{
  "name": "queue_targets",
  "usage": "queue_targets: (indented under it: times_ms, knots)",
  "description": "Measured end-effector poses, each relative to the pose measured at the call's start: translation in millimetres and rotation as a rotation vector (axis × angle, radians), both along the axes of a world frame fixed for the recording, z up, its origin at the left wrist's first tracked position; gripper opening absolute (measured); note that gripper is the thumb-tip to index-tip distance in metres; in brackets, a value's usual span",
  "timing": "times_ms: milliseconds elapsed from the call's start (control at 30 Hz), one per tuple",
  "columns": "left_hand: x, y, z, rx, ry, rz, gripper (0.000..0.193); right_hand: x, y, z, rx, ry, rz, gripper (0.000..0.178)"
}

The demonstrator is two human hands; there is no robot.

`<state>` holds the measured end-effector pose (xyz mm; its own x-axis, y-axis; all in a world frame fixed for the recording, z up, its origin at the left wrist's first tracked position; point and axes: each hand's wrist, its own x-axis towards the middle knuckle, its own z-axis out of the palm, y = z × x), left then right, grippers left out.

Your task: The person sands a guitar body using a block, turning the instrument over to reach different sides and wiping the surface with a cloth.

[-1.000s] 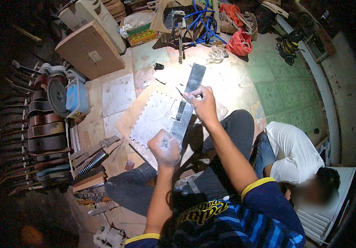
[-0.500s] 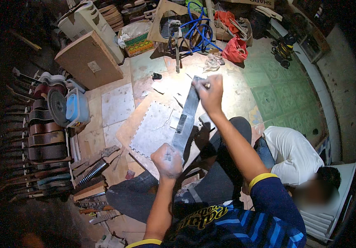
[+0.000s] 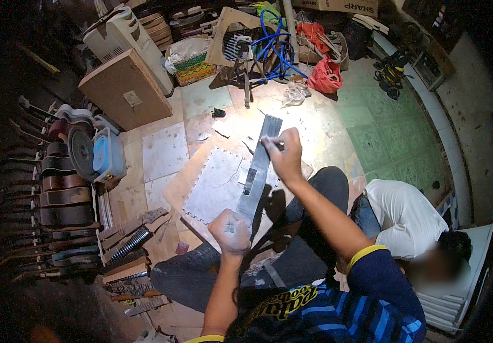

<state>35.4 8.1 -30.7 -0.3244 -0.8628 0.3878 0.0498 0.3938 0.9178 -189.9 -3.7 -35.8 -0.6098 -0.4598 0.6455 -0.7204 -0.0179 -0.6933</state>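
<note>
A long, flat, dark grey strip (image 3: 261,162) lies slanted across my lap, with a black rectangular patch near its middle. My left hand (image 3: 229,231), dusted with pale powder, is closed in a fist round the strip's near end. Toward the far end, my right hand (image 3: 285,154) presses its pinched fingers on the strip's upper face. Whether a small thing sits under those fingertips is hidden. Beneath the strip is a pale foam mat (image 3: 209,186) with toothed edges, on a tan board (image 3: 177,188).
Guitar bodies (image 3: 63,197) stand in a row at the left, beside a blue-and-white tub (image 3: 109,154). Files and saws (image 3: 132,246) lie at my lower left. A person in a white shirt (image 3: 404,214) sits close on my right. A blue hose (image 3: 281,51) and red bag (image 3: 325,77) lie ahead.
My right hand has slid along the strip toward me, uncovering its far end. My left hand still grips the near end.
</note>
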Motion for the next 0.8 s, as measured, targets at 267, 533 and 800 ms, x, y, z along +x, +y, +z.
queue_targets:
  times_ms: [267,533,800]
  knots:
    - [-4,2,5,-0.018,-0.025,0.019,0.028,7,10,-1,0.143,0.034,0.089,0.025]
    - [13,3,-10,0.024,0.152,0.000,0.029,12,57,51,0.669,-0.734,0.679,0.028]
    - [23,10,-16,-0.055,0.247,0.137,0.035,89,97,18,0.381,-0.694,0.496,0.016]
